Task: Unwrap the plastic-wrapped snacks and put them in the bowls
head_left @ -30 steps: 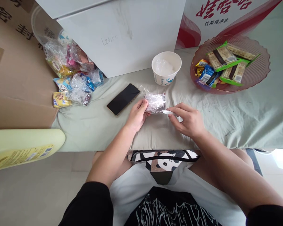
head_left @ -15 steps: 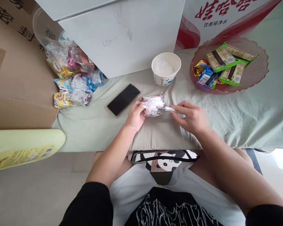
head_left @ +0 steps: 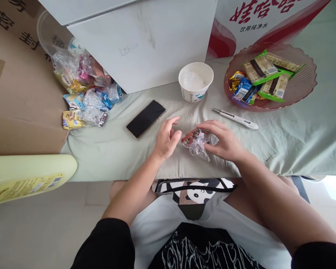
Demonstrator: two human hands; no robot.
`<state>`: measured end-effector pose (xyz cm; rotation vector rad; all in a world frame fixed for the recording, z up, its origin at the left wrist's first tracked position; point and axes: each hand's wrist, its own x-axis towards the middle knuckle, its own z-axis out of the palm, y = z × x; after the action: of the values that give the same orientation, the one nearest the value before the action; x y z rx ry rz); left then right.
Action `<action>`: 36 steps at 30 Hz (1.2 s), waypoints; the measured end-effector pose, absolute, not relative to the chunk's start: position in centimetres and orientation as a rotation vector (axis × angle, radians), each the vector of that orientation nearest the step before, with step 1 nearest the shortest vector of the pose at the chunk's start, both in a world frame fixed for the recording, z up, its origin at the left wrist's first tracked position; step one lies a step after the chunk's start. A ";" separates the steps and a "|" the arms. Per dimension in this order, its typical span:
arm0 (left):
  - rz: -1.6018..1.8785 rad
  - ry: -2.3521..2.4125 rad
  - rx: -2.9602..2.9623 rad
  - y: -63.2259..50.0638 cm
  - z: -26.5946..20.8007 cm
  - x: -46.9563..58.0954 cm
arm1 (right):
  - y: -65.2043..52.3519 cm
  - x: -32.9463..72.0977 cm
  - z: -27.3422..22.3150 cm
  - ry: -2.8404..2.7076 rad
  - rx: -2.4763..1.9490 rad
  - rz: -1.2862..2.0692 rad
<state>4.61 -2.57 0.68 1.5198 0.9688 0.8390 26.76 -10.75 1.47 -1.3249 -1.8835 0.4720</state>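
In my right hand [head_left: 225,141] is a reddish-brown packet [head_left: 189,136] partly covered in clear bubble wrap [head_left: 199,147], pinched between thumb and fingers. To its left, my left hand [head_left: 167,137] is empty, with thumb and fingers apart and a small gap between it and the packet. A white utility knife [head_left: 236,118] lies on the cloth beyond my right hand. Left of my hands rests a black phone [head_left: 146,118]. What is inside the packet cannot be seen.
Behind my hands stands a paper bowl [head_left: 196,92] with clear plastic in it. A pink fluted bowl [head_left: 302,84] holds several snack packets. Wrapped snacks [head_left: 85,101] pile up at left by a cardboard box [head_left: 25,97]. White boxes [head_left: 162,45] line the back.
The utility knife has left my right hand and lies on the cloth. My left hand has let go of the wrapped packet, which my right hand now holds, turned with its reddish-brown side showing.
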 end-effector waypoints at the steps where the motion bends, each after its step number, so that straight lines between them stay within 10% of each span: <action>1: 0.848 0.956 1.653 -2.6 0.7 4.6 | -10.7 26.6 1.6 -1.864 -1.325 0.470; 36: 0.893 0.920 2.118 -1.3 0.0 5.8 | -10.4 26.5 1.5 -1.691 -1.265 0.574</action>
<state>5.76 -1.28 0.01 2.1184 0.9197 0.8934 26.50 -10.38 1.48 -1.2647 -1.6912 0.5738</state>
